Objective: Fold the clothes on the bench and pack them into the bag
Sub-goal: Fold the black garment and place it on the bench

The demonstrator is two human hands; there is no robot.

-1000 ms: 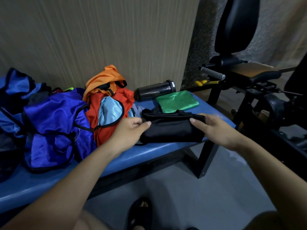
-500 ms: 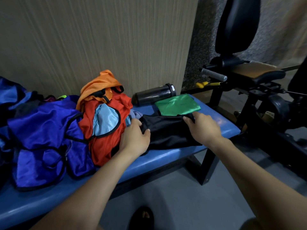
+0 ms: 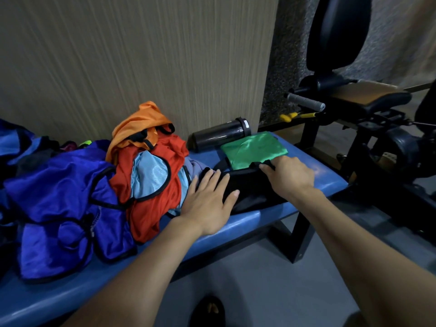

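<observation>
L hand [image 3: 207,199] flat, fingers straight, pressing black garment [image 3: 250,187] on bench [image 3: 313,171]. R hand [image 3: 289,177] w/ fingers curled, gripping its far edge beside green cloth [image 3: 253,149].

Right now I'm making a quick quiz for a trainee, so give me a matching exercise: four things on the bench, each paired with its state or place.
Things:
1. black garment
2. green garment
3. bottle
4. red garment

States:
A. lying on its side by the wall
B. folded flat, behind the right hand
C. unfolded, in the heap
D. under the flat left hand

Pairs: 1-D, 2-B, 3-A, 4-C
</observation>
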